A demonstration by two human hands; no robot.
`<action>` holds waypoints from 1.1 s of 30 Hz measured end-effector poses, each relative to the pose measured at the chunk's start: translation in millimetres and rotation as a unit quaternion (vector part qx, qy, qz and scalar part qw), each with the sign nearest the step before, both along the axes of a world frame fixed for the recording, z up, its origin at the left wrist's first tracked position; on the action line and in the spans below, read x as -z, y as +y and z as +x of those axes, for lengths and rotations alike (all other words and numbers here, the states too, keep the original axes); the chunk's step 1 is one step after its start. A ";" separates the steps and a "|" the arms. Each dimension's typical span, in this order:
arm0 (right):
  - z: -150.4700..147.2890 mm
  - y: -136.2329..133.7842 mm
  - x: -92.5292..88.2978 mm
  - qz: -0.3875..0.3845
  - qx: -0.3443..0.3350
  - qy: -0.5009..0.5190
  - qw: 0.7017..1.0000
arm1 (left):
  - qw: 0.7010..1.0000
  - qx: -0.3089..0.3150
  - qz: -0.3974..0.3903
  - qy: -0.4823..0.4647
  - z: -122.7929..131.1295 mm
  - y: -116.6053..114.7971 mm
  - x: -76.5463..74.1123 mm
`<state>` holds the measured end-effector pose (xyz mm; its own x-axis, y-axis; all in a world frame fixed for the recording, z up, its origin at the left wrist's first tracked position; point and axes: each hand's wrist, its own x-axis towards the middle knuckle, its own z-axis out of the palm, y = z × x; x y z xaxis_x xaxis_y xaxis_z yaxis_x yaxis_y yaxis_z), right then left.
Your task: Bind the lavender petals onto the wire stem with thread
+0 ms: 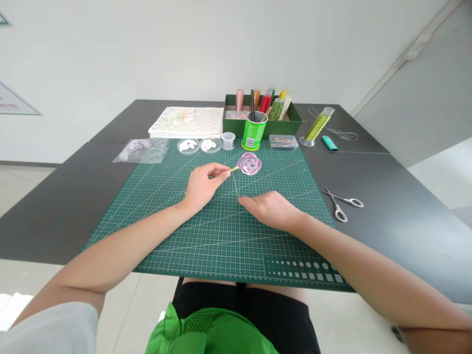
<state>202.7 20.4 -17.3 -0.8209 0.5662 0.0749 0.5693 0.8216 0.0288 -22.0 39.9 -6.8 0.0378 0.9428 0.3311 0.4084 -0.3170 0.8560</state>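
Note:
My left hand (206, 184) pinches the short yellow-green stem (234, 168) of a purple artificial flower (250, 164), whose layered petals point to the right. From the stem a thin yellow-green thread (236, 185) runs taut down to my right hand (271, 209). The fingertips of that hand are closed on the thread's lower end. Both hands are above the green cutting mat (206, 241), the right one nearer to me.
Behind the flower stand a green can (254, 132) with sticks and a dark green box (295, 129) of thread spools. Scissors (341, 201) lie right of the mat, near a yellow-green spool (317, 127). Petal dishes (189, 152) and a plastic bag (142, 156) are at the back left.

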 end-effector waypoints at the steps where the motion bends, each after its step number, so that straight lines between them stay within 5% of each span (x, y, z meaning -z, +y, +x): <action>1: 0.2 -0.2 1.7 0.003 -0.007 0.012 1.000 | 1.000 0.000 -0.003 0.001 -0.2 0.1 -0.2; 13: 0.1 -7.3 -1.1 0.046 -0.065 0.192 0.978 | 0.995 0.015 -0.034 0.094 -5.8 9.4 6.8; 25: -0.1 -7.6 -12.2 0.003 -0.053 0.410 0.911 | 0.968 0.081 -0.032 0.237 -1.3 -1.9 5.8; 29: 1.1 -4.7 -18.0 -0.092 0.032 0.445 0.890 | 0.956 0.106 -0.016 0.272 -0.4 -3.1 7.6; 33: 1.6 1.5 -26.2 -0.269 0.131 0.482 0.824 | 0.952 0.142 0.000 0.272 0.8 -5.2 12.1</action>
